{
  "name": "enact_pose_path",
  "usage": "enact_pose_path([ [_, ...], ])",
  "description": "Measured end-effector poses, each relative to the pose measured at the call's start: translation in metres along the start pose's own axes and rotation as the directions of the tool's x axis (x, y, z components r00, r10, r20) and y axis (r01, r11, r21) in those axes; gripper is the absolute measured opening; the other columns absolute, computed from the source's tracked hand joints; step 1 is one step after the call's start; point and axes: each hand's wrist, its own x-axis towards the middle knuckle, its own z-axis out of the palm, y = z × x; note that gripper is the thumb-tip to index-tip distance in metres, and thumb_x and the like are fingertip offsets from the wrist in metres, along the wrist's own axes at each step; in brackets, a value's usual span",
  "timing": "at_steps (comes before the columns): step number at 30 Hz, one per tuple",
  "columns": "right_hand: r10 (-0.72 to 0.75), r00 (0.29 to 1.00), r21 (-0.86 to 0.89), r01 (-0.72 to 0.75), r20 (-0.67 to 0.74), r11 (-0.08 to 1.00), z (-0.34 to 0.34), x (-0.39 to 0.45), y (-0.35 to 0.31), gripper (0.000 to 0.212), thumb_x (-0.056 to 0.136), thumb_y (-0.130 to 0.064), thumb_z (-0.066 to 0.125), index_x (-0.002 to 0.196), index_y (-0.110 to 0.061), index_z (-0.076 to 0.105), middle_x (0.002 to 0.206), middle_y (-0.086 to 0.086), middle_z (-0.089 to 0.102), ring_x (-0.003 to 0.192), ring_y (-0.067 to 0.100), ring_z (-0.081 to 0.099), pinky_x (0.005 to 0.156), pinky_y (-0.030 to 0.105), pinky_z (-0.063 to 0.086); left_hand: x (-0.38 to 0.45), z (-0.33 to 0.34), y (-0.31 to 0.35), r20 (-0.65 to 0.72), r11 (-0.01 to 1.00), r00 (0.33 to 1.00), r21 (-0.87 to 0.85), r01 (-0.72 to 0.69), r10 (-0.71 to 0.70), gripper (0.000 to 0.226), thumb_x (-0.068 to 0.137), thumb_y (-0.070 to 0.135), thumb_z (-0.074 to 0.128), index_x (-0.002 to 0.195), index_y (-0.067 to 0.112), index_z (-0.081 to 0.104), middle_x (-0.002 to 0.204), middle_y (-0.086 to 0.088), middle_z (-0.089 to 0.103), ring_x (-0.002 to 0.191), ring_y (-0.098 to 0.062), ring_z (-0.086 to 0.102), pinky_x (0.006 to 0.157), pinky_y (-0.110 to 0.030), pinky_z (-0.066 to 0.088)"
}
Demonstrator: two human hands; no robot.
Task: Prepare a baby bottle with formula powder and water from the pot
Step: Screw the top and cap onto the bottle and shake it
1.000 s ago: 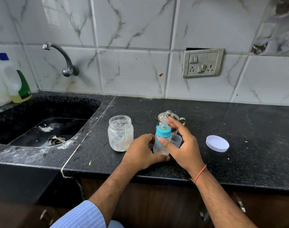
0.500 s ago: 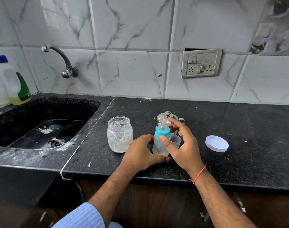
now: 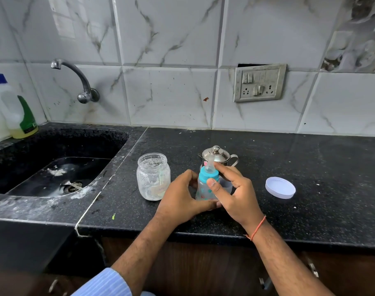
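A small clear baby bottle (image 3: 203,190) with a teal collar (image 3: 208,176) and a clear teat stands upright on the black counter. My left hand (image 3: 180,198) wraps its lower body from the left. My right hand (image 3: 235,192) pinches the teal collar, thumb in front and fingers behind. Just behind the bottle stands a small steel pot (image 3: 217,155) with a knobbed lid. A clear open jar (image 3: 153,176) with white powder residue sits to the left. A clear bottle cap (image 3: 226,184) is partly hidden behind my right hand.
The jar's white lid (image 3: 280,187) lies on the black counter (image 3: 321,178) to the right. A sink (image 3: 54,174) with a tap (image 3: 75,77) lies to the left, a detergent bottle (image 3: 18,110) at its back corner. A socket plate (image 3: 259,83) is on the wall.
Both hands stay on the bottle. My right fingers have shifted slightly around the teal collar. The bottle remains standing in the same spot.
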Motion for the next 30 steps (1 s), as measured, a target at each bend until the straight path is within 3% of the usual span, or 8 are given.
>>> enact_pose_path([
  [3,0.003,1.0,0.02,-0.003,0.0,1.0,0.0,0.0,0.003,0.045,0.091,-0.039,0.076,0.135,-0.032,0.069,0.129,-0.009,0.071,0.122,0.01,0.068,0.103,0.034,0.058,-0.004,-0.004,0.005,0.1,0.996,0.991,0.032,-0.087,0.083,0.074,0.078,0.059,0.095,0.139,0.034,0.063,0.122,0.021,0.068,0.108,0.007,0.069,0.093,-0.027,0.061],
  [6,-0.007,1.0,0.01,0.007,0.002,1.0,-0.001,0.0,0.006,0.046,0.092,-0.03,0.077,0.137,-0.022,0.07,0.13,-0.006,0.071,0.123,0.01,0.068,0.103,0.032,0.057,-0.003,-0.007,0.0,0.213,0.997,0.974,-0.028,-0.069,0.073,0.054,0.096,0.015,0.087,0.144,0.012,0.062,0.095,0.03,0.074,0.081,0.02,0.066,0.076,-0.004,0.05],
  [10,-0.015,0.999,0.028,0.014,0.039,1.0,0.001,0.001,0.006,0.044,0.094,-0.028,0.076,0.136,-0.035,0.067,0.13,-0.008,0.071,0.127,0.011,0.066,0.105,0.03,0.055,-0.002,-0.004,-0.001,0.125,0.996,0.992,-0.092,0.015,-0.003,0.066,0.071,0.051,0.1,0.124,0.03,0.066,0.11,0.013,0.08,0.099,-0.009,0.079,0.09,-0.045,0.065],
  [13,-0.001,0.999,0.057,-0.002,0.047,0.998,0.001,0.0,0.003,0.043,0.094,-0.028,0.075,0.134,-0.044,0.064,0.13,-0.011,0.07,0.128,0.01,0.066,0.106,0.029,0.055,-0.002,0.0,0.003,0.07,1.0,0.997,0.001,0.024,-0.025,0.076,0.057,0.073,0.095,0.116,0.038,0.064,0.105,0.019,0.078,0.094,0.0,0.076,0.087,-0.039,0.066],
  [15,-0.001,0.999,0.057,-0.002,0.046,0.998,0.001,0.0,0.002,0.044,0.095,-0.027,0.076,0.133,-0.045,0.064,0.13,-0.014,0.07,0.129,0.009,0.065,0.106,0.028,0.055,-0.003,-0.003,0.005,0.134,0.999,0.991,0.034,-0.018,0.013,0.073,0.069,0.072,0.091,0.128,0.038,0.065,0.113,0.022,0.078,0.102,0.002,0.075,0.093,-0.038,0.064],
  [20,-0.004,0.998,0.037,0.002,0.058,0.999,0.0,-0.001,0.003,0.044,0.095,-0.028,0.076,0.137,-0.035,0.065,0.129,-0.007,0.07,0.127,0.01,0.066,0.103,0.027,0.056,-0.005,-0.015,0.003,0.262,0.997,0.962,-0.005,-0.075,0.074,0.036,0.104,0.02,0.078,0.136,0.016,0.063,0.085,0.046,0.067,0.074,0.017,0.063,0.071,-0.006,0.045],
  [26,-0.03,0.999,0.017,0.03,0.028,0.999,0.004,-0.002,0.003,0.045,0.094,-0.033,0.077,0.137,-0.026,0.068,0.123,-0.001,0.072,0.12,0.011,0.069,0.1,0.023,0.055,-0.007,0.0,0.015,0.052,0.994,0.998,0.106,-0.03,0.025,0.06,0.076,0.066,0.076,0.124,0.033,0.063,0.103,0.019,0.078,0.092,0.001,0.074,0.083,-0.033,0.063],
  [30,-0.033,0.999,-0.016,0.033,0.032,0.999,0.004,-0.002,0.005,0.055,0.093,-0.045,0.073,0.14,-0.018,0.069,0.125,-0.005,0.072,0.122,0.013,0.068,0.101,0.029,0.057,-0.003,0.006,0.021,-0.005,0.993,1.0,0.116,0.011,-0.011,0.058,0.068,0.066,0.069,0.119,0.037,0.062,0.097,0.017,0.078,0.087,0.001,0.074,0.083,-0.034,0.064],
])
